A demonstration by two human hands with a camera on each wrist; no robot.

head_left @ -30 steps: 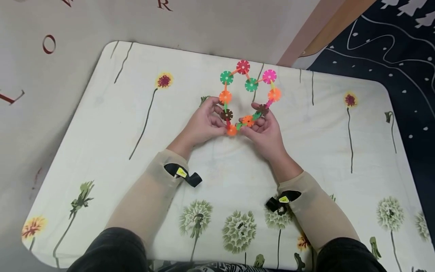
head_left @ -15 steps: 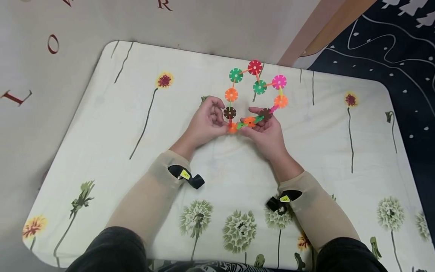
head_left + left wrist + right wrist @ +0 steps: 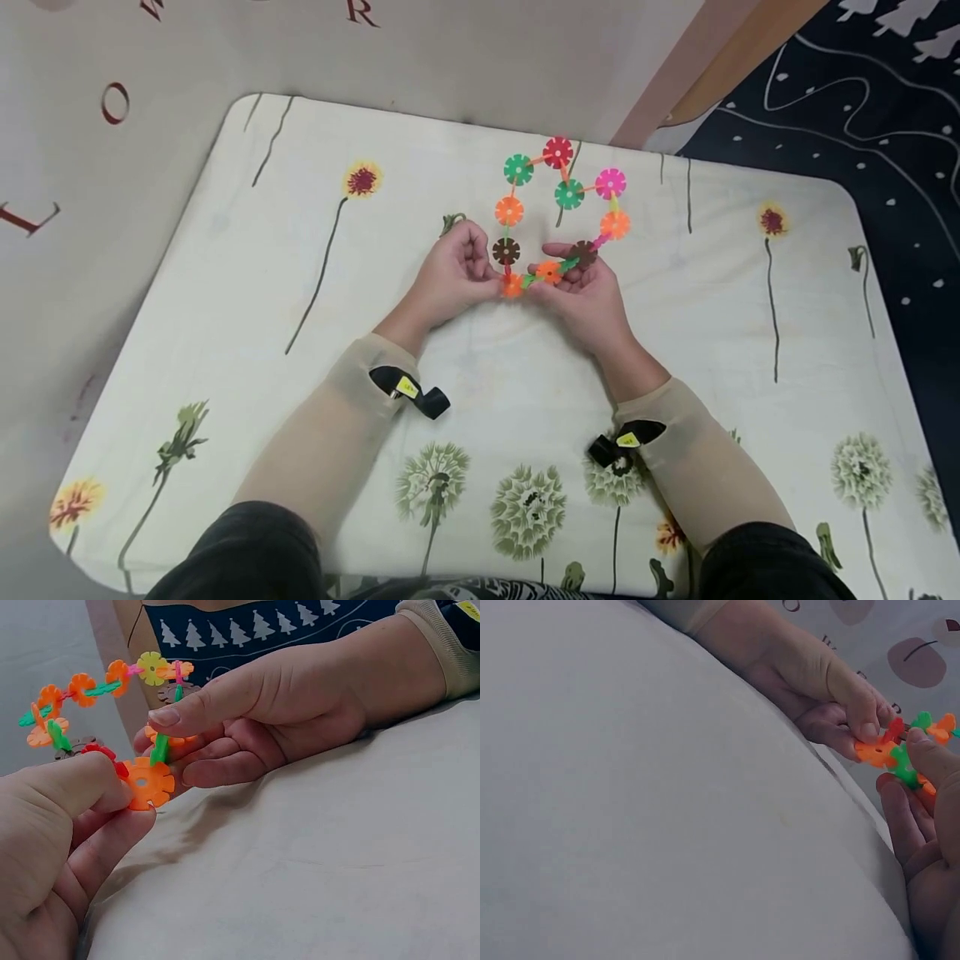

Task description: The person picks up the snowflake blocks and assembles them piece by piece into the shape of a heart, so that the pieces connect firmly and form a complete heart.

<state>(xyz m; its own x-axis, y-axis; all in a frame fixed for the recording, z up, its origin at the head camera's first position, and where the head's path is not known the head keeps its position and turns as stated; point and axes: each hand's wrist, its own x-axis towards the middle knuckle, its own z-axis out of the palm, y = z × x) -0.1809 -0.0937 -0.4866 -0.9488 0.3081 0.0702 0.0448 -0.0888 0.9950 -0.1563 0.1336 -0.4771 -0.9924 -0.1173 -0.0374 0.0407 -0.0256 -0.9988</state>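
Slotted plastic snowflake discs are joined into a closed, heart-like ring (image 3: pixel 509 211), held up above the table. In the head view its top dips at a green disc (image 3: pixel 570 194) between a red disc (image 3: pixel 558 152) and a pink disc (image 3: pixel 611 183). My left hand (image 3: pixel 455 271) pinches the orange disc (image 3: pixel 150 784) at the ring's bottom between thumb and forefinger. Just right of it, my right hand (image 3: pixel 588 304) grips the lower right stretch, its thumb by a green disc (image 3: pixel 904 766). A brown disc (image 3: pixel 582 254) lies against the right fingers. Some discs are partly hidden by the hands.
A white cloth with printed flowers covers the table (image 3: pixel 675 333). A pale wall with letters (image 3: pixel 300 58) runs along its far edge, and a dark patterned surface (image 3: pixel 840 125) lies at the far right. Both wrists wear black camera straps (image 3: pixel 408 390).
The ring's upper part has swung to the right and its right side has tipped slightly lower. Both hands keep their hold at the bottom and have barely moved.
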